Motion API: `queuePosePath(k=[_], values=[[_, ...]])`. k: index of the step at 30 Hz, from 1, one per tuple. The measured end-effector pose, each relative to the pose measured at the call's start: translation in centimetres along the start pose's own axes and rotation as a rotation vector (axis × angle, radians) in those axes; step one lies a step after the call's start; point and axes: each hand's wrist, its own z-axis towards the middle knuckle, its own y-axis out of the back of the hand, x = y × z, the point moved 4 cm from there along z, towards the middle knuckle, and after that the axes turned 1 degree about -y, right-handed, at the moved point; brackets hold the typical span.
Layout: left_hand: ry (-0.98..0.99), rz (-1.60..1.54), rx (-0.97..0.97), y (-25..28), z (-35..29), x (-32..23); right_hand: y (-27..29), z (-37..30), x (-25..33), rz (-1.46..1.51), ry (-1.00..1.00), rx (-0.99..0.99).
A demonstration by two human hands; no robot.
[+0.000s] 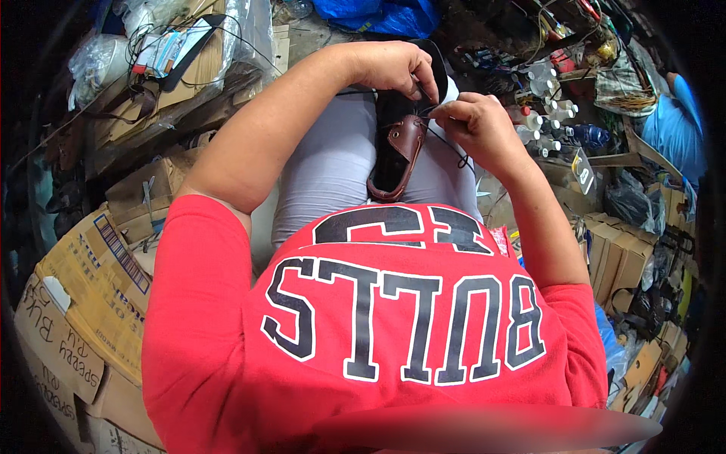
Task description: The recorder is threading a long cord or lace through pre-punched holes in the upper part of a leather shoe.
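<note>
A brown shoe (408, 138) is resting on the person's grey trousers (325, 159). The left hand (395, 69) is curling its fingers at the shoe's far part, and what it is gripping I cannot tell; the right hand (481, 125) is pinching a thin black cord (463, 160).

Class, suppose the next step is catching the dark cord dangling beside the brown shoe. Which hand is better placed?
Probably the right hand: the dark cord hangs just below it, beside the brown shoe. The left hand is farther away, beyond the brown upper.
</note>
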Motion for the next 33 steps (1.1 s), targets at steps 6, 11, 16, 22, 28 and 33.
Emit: queuePosePath(k=[6,11,16,22,28,33], values=[[-0.023,0.047,-0.002,0.0,0.4,0.2,-1.3,-0.3,-1.3,0.252,-0.065,0.049],[-0.082,0.108,-0.025,-0.2,-0.3,0.3,-1.4,-0.7,-2.9,0.391,-0.233,0.139],[-0.058,0.127,-0.063,-0.4,-0.2,0.2,-2.4,-0.7,-4.6,0.609,-0.227,0.194],[-0.093,0.136,-0.115,-0.7,-0.2,0.4,-3.2,-0.7,-4.7,0.683,-0.242,0.139],[-0.162,0.174,-0.477,0.0,-2.1,-0.1,-2.5,-0.9,-1.8,0.32,-0.126,-0.02],[0.043,0.265,-0.763,1.6,-8.1,0.6,-2.3,-1.6,-1.6,0.394,-0.128,-0.045]])
